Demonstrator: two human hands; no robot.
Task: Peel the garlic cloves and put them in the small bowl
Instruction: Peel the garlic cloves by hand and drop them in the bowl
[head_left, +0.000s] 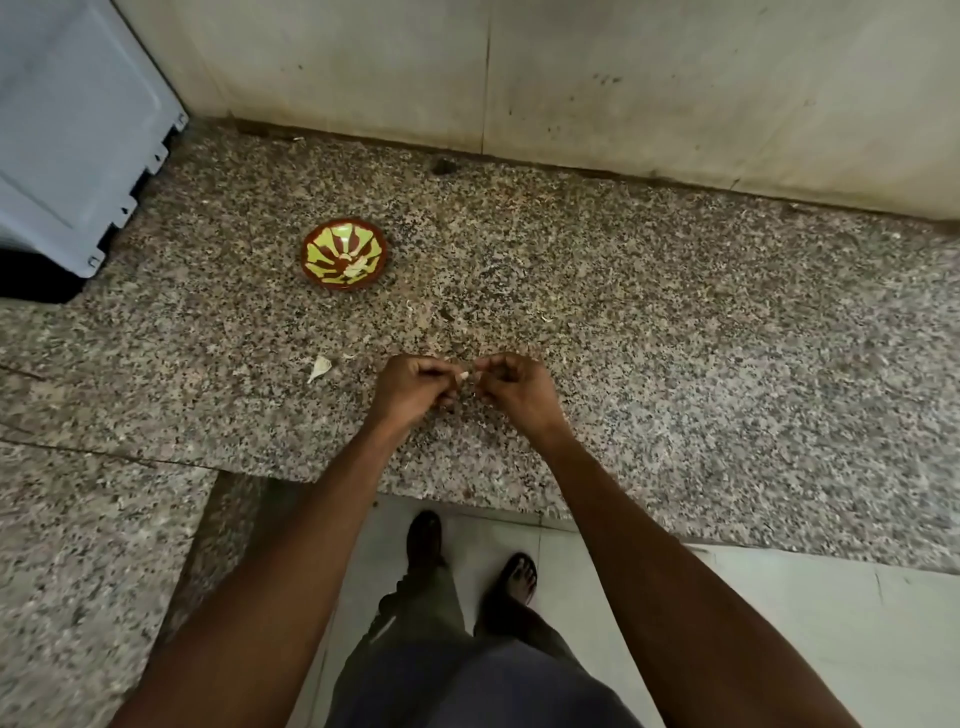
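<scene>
A small brown bowl (344, 253) with a yellow-green leaf pattern sits on the speckled granite counter (675, 338), left of centre, with pale garlic pieces inside. My left hand (413, 387) and my right hand (514, 387) meet just above the counter's near part, fingers curled. Between their fingertips shows a small pale garlic clove (464, 375), pinched by both hands. A loose whitish garlic clove or piece of skin (319, 368) lies on the counter to the left of my left hand.
A grey-blue appliance (72, 130) stands at the back left corner. A beige tiled wall (571, 78) runs along the counter's far edge. Small skin flakes (545, 318) dot the counter. Below the counter edge are my feet (467, 556) on white floor tiles.
</scene>
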